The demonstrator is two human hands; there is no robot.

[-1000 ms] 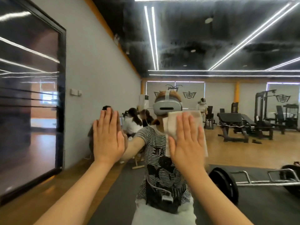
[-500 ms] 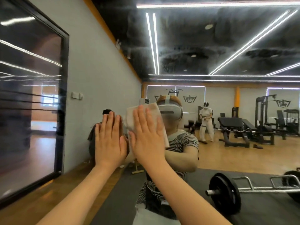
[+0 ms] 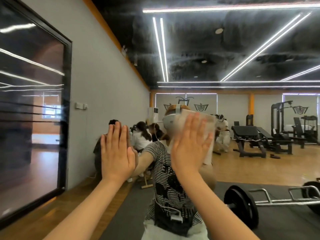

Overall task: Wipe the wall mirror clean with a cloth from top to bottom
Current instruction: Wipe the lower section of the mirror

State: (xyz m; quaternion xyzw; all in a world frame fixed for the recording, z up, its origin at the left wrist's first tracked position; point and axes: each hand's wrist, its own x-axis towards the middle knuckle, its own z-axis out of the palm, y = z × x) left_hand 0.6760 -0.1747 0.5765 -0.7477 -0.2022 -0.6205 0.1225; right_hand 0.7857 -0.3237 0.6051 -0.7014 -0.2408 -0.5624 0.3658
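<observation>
My right hand (image 3: 190, 146), fingers spread flat, presses a pale cloth (image 3: 199, 125) against the wall mirror (image 3: 242, 49) at head height. My left hand (image 3: 116, 153) rests flat beside it. Mid-wipe; the next stroke likely goes lower.

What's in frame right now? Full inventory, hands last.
wall mirror: 1, smeared glass, fills the view ahead
cloth: 1, whitish, flat on the mirror under the right hand
dark framed panel: 1, black frame, left wall
wall switch: 1, white, grey wall
barbell: 1, black plates, reflected, lower right
weight benches: several, black, reflected, right
people: several, reflected, seated by the wall
left hand: flat on the glass, fingers straight
right hand: pressing the cloth, fingers spread
</observation>
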